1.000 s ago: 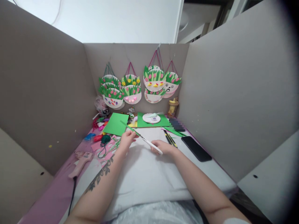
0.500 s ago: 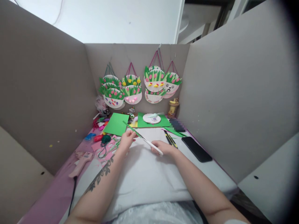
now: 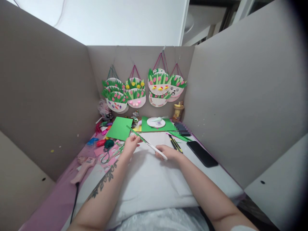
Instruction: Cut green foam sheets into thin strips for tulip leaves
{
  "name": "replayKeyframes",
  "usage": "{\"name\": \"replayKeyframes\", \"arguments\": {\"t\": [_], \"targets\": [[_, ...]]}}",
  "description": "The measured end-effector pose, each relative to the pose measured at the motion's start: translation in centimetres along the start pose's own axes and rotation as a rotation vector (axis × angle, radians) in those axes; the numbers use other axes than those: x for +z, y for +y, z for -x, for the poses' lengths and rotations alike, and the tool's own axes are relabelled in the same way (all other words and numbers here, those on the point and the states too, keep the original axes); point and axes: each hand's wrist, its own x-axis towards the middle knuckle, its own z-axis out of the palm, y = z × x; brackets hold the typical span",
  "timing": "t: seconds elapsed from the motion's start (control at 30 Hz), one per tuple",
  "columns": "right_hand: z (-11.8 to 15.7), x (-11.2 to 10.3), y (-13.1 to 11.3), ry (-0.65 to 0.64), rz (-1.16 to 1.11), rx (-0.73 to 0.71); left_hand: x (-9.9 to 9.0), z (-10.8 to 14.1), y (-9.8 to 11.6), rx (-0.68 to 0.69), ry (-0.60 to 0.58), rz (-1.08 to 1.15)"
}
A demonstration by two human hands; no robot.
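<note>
My left hand (image 3: 131,143) pinches a narrow green paper strip (image 3: 133,131) that slants up and left past my fingertips. My right hand (image 3: 167,151) is closed around the handles of white scissors (image 3: 160,154). The scissors' blades point up and left and meet the lower end of the strip close to my left fingers. Whether the blades are apart cannot be made out. Both hands are above the white-covered table (image 3: 149,179). Beyond my left hand lies a green sheet (image 3: 120,128).
At left lie pink paper scraps (image 3: 113,157), dark green yarn (image 3: 109,143) and a pink glue gun (image 3: 84,168) with its cord. A black phone (image 3: 202,154) and cutter knives (image 3: 175,143) are at right. Behind stands a white plate (image 3: 156,122); paper-plate baskets (image 3: 158,83) hang on the grey partition.
</note>
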Motion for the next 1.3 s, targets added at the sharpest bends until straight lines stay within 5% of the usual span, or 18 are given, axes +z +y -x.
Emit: {"name": "replayKeyframes", "arguments": {"t": [1.3], "targets": [[0.0, -0.2, 0.2, 0.015, -0.016, 0.012, -1.2, -0.8, -0.3, 0.020, 0.025, 0.021]]}}
